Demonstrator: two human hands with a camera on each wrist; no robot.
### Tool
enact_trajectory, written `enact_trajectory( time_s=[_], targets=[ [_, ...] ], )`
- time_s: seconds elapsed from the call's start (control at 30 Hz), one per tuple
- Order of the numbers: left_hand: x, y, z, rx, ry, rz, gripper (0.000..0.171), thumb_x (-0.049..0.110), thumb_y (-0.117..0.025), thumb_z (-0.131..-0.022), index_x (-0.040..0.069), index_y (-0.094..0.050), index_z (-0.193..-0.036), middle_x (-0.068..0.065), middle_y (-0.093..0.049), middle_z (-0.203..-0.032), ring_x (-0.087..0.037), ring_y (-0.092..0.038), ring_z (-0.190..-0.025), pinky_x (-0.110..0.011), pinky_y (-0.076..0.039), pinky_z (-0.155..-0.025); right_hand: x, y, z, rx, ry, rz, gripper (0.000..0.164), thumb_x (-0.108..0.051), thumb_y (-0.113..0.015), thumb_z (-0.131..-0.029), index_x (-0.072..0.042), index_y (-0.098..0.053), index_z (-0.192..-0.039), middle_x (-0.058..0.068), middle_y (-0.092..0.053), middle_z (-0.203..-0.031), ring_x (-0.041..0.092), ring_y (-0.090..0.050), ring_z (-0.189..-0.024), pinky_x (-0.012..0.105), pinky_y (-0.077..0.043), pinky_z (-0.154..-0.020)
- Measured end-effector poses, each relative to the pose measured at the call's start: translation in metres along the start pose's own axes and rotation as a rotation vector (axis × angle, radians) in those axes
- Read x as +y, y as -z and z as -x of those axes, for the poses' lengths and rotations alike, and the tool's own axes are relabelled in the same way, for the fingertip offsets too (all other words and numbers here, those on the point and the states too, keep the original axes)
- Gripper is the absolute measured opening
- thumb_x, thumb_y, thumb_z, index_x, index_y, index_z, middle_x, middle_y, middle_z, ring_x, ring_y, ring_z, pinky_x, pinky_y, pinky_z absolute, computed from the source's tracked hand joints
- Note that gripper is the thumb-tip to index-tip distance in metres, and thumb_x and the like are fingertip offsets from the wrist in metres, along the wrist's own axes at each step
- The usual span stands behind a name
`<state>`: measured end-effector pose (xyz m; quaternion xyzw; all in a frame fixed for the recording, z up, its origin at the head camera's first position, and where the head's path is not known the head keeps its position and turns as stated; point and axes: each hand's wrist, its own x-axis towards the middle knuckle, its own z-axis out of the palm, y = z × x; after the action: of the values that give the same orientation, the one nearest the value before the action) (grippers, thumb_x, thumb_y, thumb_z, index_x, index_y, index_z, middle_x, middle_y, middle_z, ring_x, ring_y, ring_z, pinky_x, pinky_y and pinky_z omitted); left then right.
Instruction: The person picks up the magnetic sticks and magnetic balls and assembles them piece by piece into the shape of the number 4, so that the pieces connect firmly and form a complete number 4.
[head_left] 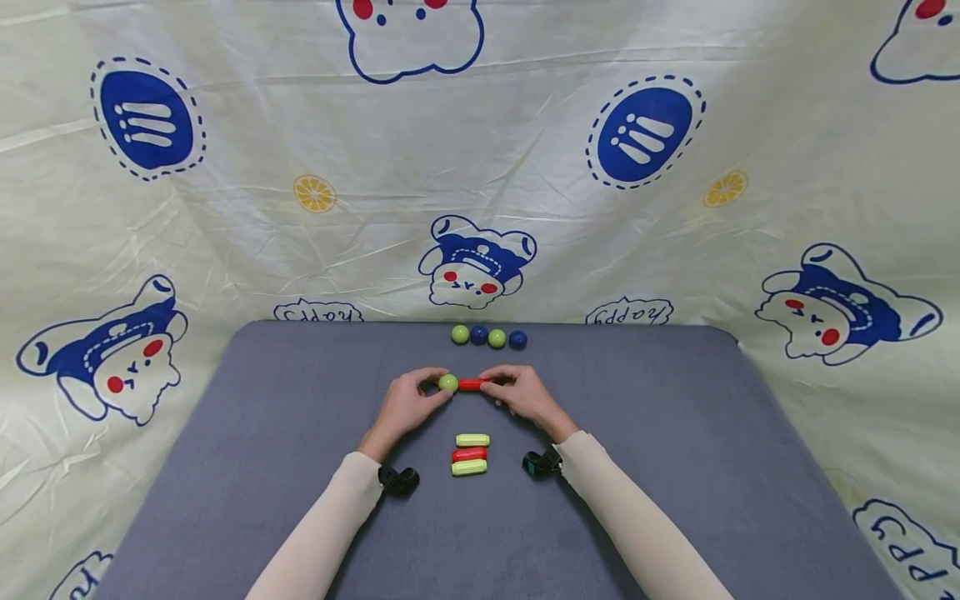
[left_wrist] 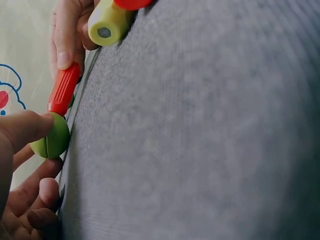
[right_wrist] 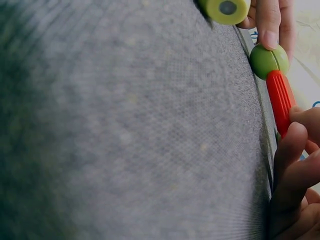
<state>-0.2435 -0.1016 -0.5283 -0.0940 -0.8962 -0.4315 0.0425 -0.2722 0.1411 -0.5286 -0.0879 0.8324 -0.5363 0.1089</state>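
Observation:
My left hand (head_left: 408, 406) pinches a green ball (head_left: 447, 382) between thumb and fingers over the middle of the table. From the other side my right hand (head_left: 523, 390) pinches the far end of a red rod (head_left: 470, 385) with grooved sides. The rod's left end meets the ball, and in both wrist views the red rod (left_wrist: 64, 90) and the green ball (right_wrist: 269, 62) touch end-on. Whether they are joined cannot be told.
Nearer me lie two yellow-green rods (head_left: 472, 440) and a red rod (head_left: 469, 454) between them. Behind the hands, green and blue balls (head_left: 479, 335) stand in a row near the back edge of the grey table (head_left: 300, 358). A printed curtain (head_left: 247, 250) hangs behind.

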Motion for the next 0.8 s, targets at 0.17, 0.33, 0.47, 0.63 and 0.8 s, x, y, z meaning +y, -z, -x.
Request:
enact_trajectory(
  time_s=[0.17, 0.33, 0.47, 0.63, 0.8],
  targets=[
    [0.000, -0.002, 0.000, 0.001, 0.000, -0.012, 0.035, 0.031, -0.079, -0.092, 0.018, -0.075, -0.123, -0.003, -0.075, -0.112, -0.008, -0.052, -0.064, -0.027, -0.043, -0.064, -0.002, 0.000, 0.001, 0.004, 0.008, -0.001, 0.018, -0.021, -0.076, -0.095, -0.013, -0.079, -0.111, 0.003, -0.069, -0.072, 0.011, -0.051, -0.053, 0.025, -0.039, -0.046],
    [0.000, -0.002, 0.000, 0.002, 0.011, -0.016, 0.035, 0.032, -0.080, -0.091, 0.019, -0.075, -0.123, -0.003, -0.075, -0.113, -0.008, -0.052, -0.065, -0.028, -0.043, -0.066, -0.001, -0.001, 0.001, -0.001, 0.009, 0.003, 0.019, -0.020, -0.076, -0.095, -0.012, -0.078, -0.112, 0.003, -0.070, -0.073, 0.010, -0.052, -0.053, 0.025, -0.040, -0.046],
    [0.000, -0.001, 0.001, 0.002, 0.010, -0.020, 0.035, 0.032, -0.079, -0.092, 0.018, -0.075, -0.124, -0.003, -0.075, -0.114, -0.009, -0.053, -0.066, -0.029, -0.044, -0.068, -0.003, 0.000, 0.000, -0.019, 0.017, -0.005, 0.021, -0.018, -0.076, -0.095, -0.010, -0.077, -0.115, 0.003, -0.072, -0.083, 0.010, -0.057, -0.057, 0.024, -0.043, -0.047],
    [0.001, -0.001, 0.001, -0.006, 0.014, -0.016, 0.036, 0.032, -0.080, -0.092, 0.018, -0.074, -0.124, -0.003, -0.075, -0.115, -0.009, -0.052, -0.067, -0.029, -0.044, -0.069, -0.007, 0.007, -0.001, -0.054, 0.029, -0.005, 0.027, -0.015, -0.074, -0.096, -0.004, -0.072, -0.121, 0.007, -0.071, -0.096, 0.012, -0.061, -0.062, 0.025, -0.046, -0.046],
    [0.002, 0.000, 0.002, -0.012, 0.017, -0.002, 0.036, 0.031, -0.079, -0.092, 0.018, -0.074, -0.125, -0.004, -0.074, -0.115, -0.009, -0.052, -0.066, -0.029, -0.044, -0.068, -0.017, 0.024, -0.006, -0.048, 0.042, 0.080, 0.034, -0.018, -0.074, -0.096, -0.003, -0.068, -0.126, 0.011, -0.069, -0.105, 0.017, -0.060, -0.063, 0.028, -0.048, -0.048]
  ],
)
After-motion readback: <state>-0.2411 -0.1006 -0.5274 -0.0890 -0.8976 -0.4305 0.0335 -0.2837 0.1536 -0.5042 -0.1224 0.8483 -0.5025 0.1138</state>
